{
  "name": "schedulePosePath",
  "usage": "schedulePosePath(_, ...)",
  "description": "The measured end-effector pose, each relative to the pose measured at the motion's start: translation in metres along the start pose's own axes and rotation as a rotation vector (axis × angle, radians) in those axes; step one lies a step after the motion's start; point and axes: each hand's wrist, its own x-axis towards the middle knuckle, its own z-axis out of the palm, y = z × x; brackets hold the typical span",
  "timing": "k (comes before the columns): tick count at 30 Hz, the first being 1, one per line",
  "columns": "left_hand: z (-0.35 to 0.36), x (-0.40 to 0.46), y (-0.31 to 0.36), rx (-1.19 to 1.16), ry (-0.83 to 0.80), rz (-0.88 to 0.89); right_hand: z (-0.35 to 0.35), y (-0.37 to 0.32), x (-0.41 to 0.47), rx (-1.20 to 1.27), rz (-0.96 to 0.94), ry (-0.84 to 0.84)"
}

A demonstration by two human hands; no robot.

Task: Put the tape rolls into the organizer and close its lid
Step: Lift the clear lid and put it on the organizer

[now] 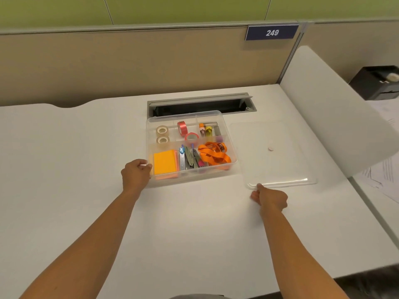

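Fingers of the left hand curl against the near left corner of the clear organizer, touching its wall, though whether they actually grip it cannot be told. On the other side, the right hand sits at the near left corner of the lid, with its fingers loosely curled and one fingertip touching the lid's rim; nothing is held between them. That lid is clear plastic and lies flat on the white table, just beside the organizer on its right, so the organizer stands open. Inside, two beige tape rolls lie one behind the other in the far left compartment. A red tape roll stands on edge in the far middle compartment, and a pink tape roll lies tilted just in front of it. Markers fill the far right compartment. Along the near side, an orange pad of sticky notes is on the left, metal tools are in the middle, and an orange lanyard is bunched on the right. Behind the organizer, a cable slot is open in the table, and a partition carries a sign reading 249.
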Motion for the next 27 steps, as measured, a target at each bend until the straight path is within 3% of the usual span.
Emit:
schedulePosePath(8,0.003,-0.001,-0.001,0.004,0.020,0.008,-0.004,-0.007,-0.003,0.075,0.056,-0.062)
schedulePosePath(18,0.001,0.001,0.001,0.031,0.021,0.029,-0.015,-0.012,0.008,0.465,0.043,-0.367)
schedulePosePath(23,0.002,-0.002,0.002,0.024,0.052,0.021,-0.014,-0.029,0.009,0.477,-0.087,-0.399)
schedulePosePath(27,-0.002,-0.009,0.011,0.005,0.218,0.064,-0.010,-0.044,0.006,0.424,-0.265,-0.275)
